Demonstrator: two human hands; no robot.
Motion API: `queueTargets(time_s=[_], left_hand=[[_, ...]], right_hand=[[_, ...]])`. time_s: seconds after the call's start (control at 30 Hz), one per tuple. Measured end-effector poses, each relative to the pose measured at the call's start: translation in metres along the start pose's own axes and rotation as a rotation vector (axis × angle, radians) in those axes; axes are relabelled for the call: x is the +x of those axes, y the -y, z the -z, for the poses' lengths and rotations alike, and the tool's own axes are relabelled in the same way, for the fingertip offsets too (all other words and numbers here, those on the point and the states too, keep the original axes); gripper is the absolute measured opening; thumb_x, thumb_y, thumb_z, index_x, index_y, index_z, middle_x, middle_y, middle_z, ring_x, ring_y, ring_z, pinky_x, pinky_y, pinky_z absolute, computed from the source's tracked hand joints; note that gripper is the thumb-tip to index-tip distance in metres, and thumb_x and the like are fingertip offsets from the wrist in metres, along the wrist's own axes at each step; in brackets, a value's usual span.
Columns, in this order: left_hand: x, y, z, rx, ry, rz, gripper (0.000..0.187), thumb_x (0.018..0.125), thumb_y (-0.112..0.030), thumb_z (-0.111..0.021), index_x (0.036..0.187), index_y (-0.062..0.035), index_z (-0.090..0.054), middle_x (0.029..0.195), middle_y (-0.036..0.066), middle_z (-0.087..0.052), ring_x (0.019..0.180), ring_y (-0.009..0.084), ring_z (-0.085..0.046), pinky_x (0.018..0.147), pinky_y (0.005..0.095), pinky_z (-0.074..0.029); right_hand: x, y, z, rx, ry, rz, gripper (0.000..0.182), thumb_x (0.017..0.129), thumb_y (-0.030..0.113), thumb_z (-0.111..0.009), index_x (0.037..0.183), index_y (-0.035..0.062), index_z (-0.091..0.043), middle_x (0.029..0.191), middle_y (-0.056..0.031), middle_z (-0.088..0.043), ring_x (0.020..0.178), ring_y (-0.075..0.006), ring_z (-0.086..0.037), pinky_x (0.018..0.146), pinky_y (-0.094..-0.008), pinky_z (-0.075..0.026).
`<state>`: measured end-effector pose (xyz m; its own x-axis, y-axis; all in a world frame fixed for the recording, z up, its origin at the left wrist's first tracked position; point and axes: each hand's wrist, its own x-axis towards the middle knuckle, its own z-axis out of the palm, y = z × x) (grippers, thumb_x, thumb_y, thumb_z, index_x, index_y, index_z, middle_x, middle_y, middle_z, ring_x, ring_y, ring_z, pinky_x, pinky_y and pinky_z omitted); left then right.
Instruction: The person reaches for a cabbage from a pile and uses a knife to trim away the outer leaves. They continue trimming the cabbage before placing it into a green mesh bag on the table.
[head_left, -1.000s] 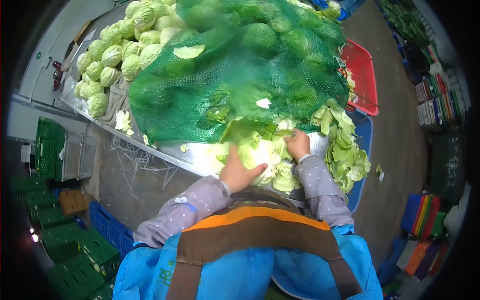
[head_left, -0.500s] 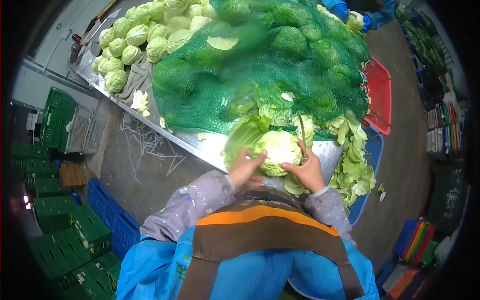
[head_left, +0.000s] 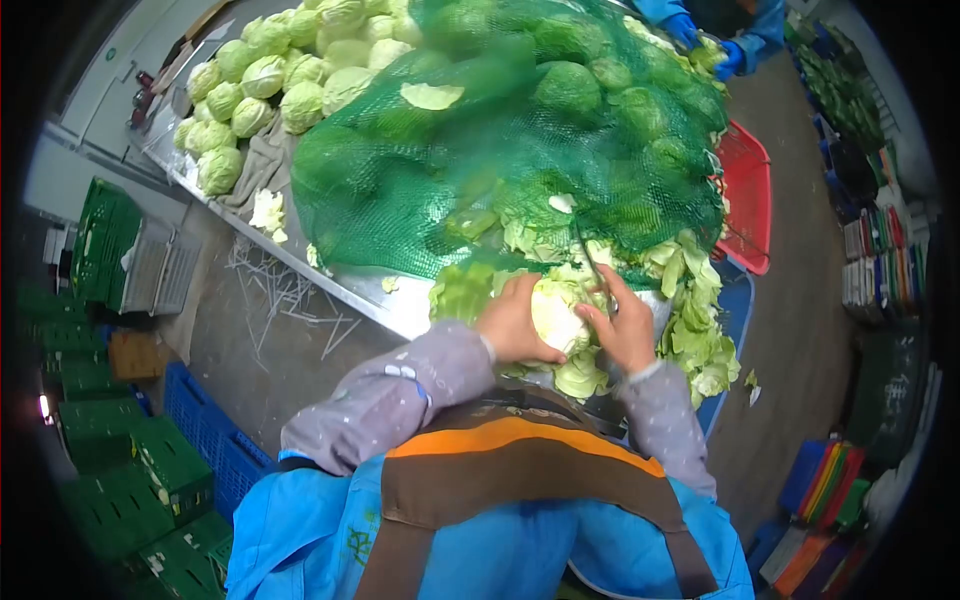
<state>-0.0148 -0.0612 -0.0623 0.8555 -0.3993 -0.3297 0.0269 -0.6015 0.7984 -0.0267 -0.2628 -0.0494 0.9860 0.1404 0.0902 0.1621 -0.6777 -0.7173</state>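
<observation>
A pale cabbage is between my hands above the near edge of the metal table. My left hand wraps round its left side. My right hand is closed on a knife, whose thin blade points away from me, and its thumb rests at the cabbage's right side. Loose outer leaves lie under and around the cabbage. Just beyond, a green net covers many cabbages. Bare, trimmed-looking cabbages are piled at the back left beside a grey cloth.
A pile of leaves hangs over a blue bin on the right, near a red basket. Another person's blue-gloved hands hold a cabbage at the back right. Green crates and blue crates stand on the left.
My left hand has moved up and farther round the cabbage, which has turned and shifted slightly right. My right hand, with the knife, has moved a little up and right.
</observation>
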Motion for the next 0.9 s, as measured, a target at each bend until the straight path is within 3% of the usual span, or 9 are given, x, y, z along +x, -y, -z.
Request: queueTargets(time_s=[0.1,0.27,0.33,0.37,0.47,0.6,0.63,0.73,0.9], left_hand=[[-0.003,-0.005,-0.002,-0.026,-0.041,0.023,0.116,0.05,-0.041,-0.088,0.135,0.0066,-0.025,0.129,0.028,-0.039,0.122,0.0374,-0.042,0.104,0.0383,-0.035],[-0.001,-0.002,-0.01,-0.014,-0.123,-0.01,0.114,0.051,-0.039,-0.088,0.134,0.0088,-0.025,0.128,0.029,-0.038,0.121,0.0384,-0.041,0.102,0.0389,-0.036],[-0.005,-0.001,-0.017,-0.017,-0.166,0.0,0.114,0.051,-0.039,-0.088,0.133,0.0093,-0.026,0.126,0.029,-0.038,0.12,0.0388,-0.041,0.101,0.0397,-0.037],[-0.005,-0.004,-0.016,-0.031,-0.188,-0.017,0.114,0.052,-0.039,-0.088,0.133,0.0095,-0.025,0.125,0.029,-0.039,0.119,0.0387,-0.041,0.101,0.04,-0.037],[-0.004,-0.002,-0.016,0.001,-0.208,-0.033,0.112,0.052,-0.038,-0.088,0.132,0.0097,-0.025,0.123,0.027,-0.04,0.117,0.0374,-0.042,0.1,0.04,-0.037],[-0.004,-0.001,-0.02,-0.047,-0.3,-0.062,0.105,0.05,-0.033,-0.088,0.129,0.0074,-0.033,0.12,0.026,-0.046,0.112,0.0391,-0.046,0.096,0.0422,-0.04],[-0.006,0.0,-0.019,-0.053,-0.292,-0.067,0.106,0.05,-0.033,-0.088,0.13,0.0072,-0.033,0.12,0.026,-0.045,0.113,0.0392,-0.046,0.097,0.0421,-0.039],[-0.009,0.001,-0.021,0.008,-0.222,-0.087,0.107,0.05,-0.035,-0.088,0.131,0.0071,-0.032,0.122,0.027,-0.043,0.115,0.0395,-0.044,0.098,0.042,-0.038],[-0.006,0.009,-0.018,-0.006,-0.213,-0.12,0.105,0.051,-0.035,-0.088,0.13,0.0062,-0.033,0.123,0.026,-0.041,0.116,0.0398,-0.043,0.1,0.0415,-0.037]], right_hand=[[-0.042,0.003,-0.006,-0.057,0.038,-0.113,0.057,0.09,0.037,-0.054,0.138,0.0103,-0.037,0.081,-0.0203,-0.065,0.072,-0.0379,-0.064,0.061,-0.0421,-0.048],[-0.049,0.006,-0.021,-0.168,0.133,-0.189,0.051,0.093,0.036,-0.048,0.136,0.0089,-0.039,0.076,-0.0196,-0.064,0.067,-0.0392,-0.062,0.059,-0.0454,-0.046],[-0.04,0.003,-0.033,-0.001,0.06,-0.402,0.046,0.095,0.036,-0.045,0.13,0.0051,-0.046,0.077,-0.0217,-0.063,0.071,-0.0415,-0.061,0.062,-0.0457,-0.047],[-0.039,-0.022,-0.055,0.358,-0.111,-0.434,0.044,0.095,0.035,-0.044,0.122,0.0014,-0.052,0.077,-0.0244,-0.063,0.074,-0.0431,-0.061,0.066,-0.0455,-0.047],[-0.037,-0.028,-0.05,0.177,-0.139,-0.245,0.046,0.096,0.037,-0.042,0.12,-0.0007,-0.054,0.079,-0.0263,-0.063,0.079,-0.0442,-0.061,0.07,-0.0446,-0.047],[-0.017,0.019,0.0,-0.028,0.184,-0.451,0.047,0.086,0.034,-0.057,0.119,0.0004,-0.056,0.085,-0.0241,-0.064,0.077,-0.0379,-0.064,0.069,-0.0415,-0.05],[-0.021,-0.006,-0.018,-0.06,-0.068,-0.122,0.045,0.078,0.027,-0.065,0.115,0.0029,-0.059,0.082,-0.0216,-0.064,0.073,-0.0347,-0.065,0.064,-0.0416,-0.051],[-0.007,-0.006,-0.011,-0.176,-0.088,-0.058,0.04,0.074,0.019,-0.068,0.111,0.0063,-0.061,0.085,-0.02,-0.064,0.072,-0.0352,-0.064,0.063,-0.0431,-0.05],[0.01,-0.023,-0.024,-0.179,-0.07,-0.256,0.018,0.072,0.018,-0.07,0.087,0.0092,-0.069,0.068,-0.0174,-0.064,0.068,-0.037,-0.063,0.062,-0.043,-0.051]])
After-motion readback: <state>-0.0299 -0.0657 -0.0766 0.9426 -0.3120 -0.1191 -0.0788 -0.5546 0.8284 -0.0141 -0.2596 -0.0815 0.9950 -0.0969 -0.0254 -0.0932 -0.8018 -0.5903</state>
